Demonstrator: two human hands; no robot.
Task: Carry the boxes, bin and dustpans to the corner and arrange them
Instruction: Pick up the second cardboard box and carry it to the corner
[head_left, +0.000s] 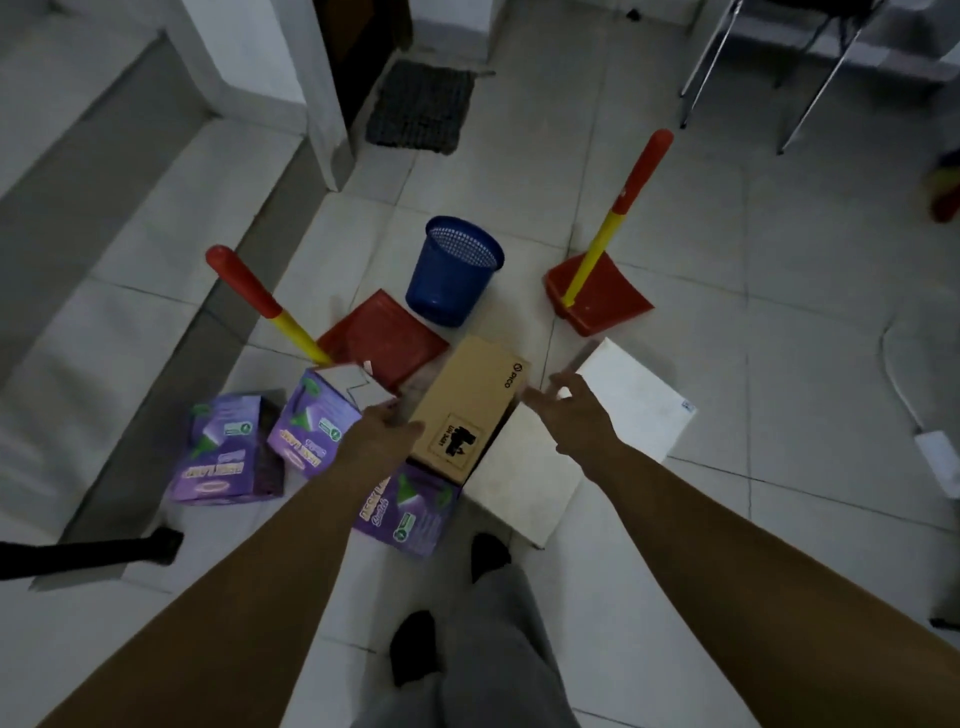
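Both hands reach at the brown carton (470, 410), which sits tilted atop a purple box (410, 506) and a white box (524, 488) on the floor. Left hand (382, 434) touches its left side, fingers relaxed; right hand (569, 410) hovers beside it, fingers spread, gripping nothing. I judge a one-sided lift could tip it onto the red dustpan (387, 338). Blue bin (454, 270) stands just beyond.

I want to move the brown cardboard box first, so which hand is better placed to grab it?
Probably the left hand: it is already at the brown cardboard box's near left side. The right hand hovers open by its right edge.
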